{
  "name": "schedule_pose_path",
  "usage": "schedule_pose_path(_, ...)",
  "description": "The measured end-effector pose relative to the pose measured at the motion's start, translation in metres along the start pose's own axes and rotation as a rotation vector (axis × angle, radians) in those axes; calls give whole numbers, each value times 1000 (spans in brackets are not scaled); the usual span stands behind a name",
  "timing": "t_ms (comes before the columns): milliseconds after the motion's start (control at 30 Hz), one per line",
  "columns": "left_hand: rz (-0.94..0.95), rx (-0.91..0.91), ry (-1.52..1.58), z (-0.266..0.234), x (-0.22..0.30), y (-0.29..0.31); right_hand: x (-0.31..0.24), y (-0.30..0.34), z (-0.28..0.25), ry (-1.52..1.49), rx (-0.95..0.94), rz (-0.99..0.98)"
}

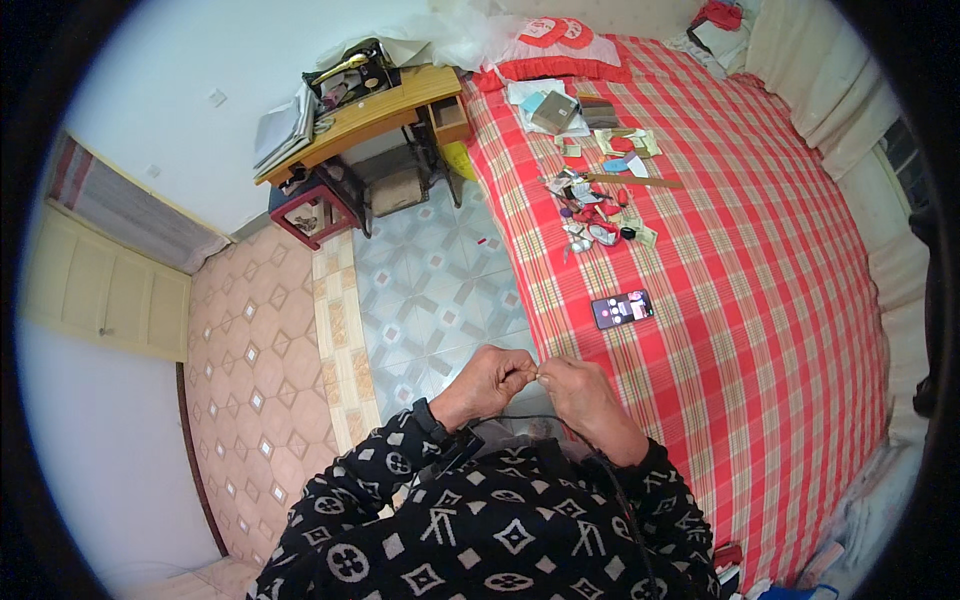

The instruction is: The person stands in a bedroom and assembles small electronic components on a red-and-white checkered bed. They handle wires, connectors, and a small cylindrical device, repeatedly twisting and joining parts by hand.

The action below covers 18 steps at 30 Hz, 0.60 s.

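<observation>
Plaid bed — L hand pinched nr R hand.

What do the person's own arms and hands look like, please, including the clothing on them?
The left hand and right hand are bare, without gloves. Both arms wear long black sleeves with pale diamond and round flower-like motifs. A dark band circles the left wrist, cuff or strap. A thin black cable curves near the wrists.
</observation>
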<state>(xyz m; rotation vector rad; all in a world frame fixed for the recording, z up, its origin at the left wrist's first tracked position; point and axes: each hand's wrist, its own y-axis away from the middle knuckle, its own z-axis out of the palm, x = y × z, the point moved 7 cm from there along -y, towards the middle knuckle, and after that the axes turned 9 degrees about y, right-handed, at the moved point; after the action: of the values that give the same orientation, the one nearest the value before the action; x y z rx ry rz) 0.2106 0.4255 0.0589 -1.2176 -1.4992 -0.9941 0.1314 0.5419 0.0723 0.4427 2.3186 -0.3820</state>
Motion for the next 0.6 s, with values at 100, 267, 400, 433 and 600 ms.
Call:
schedule_pose_path(100,-27,-19,30,-19,-5,0,-6,-15,9,1,20,7)
schedule_pose_path(267,-168,29,168,-60,-27,11,-25,-47,30,71,61,-109)
schedule_pose_path(400,-299,36,322,-98,-54,24,-42,-75,55,258,21,-271)
schedule_pose_path(433,-287,49,300,-107,-56,27,-45,-82,62,231,18,-267)
schedule_pose_path(600,-181,79,119,-146,-58,32,-56,-116,93,-19,-47,-112)
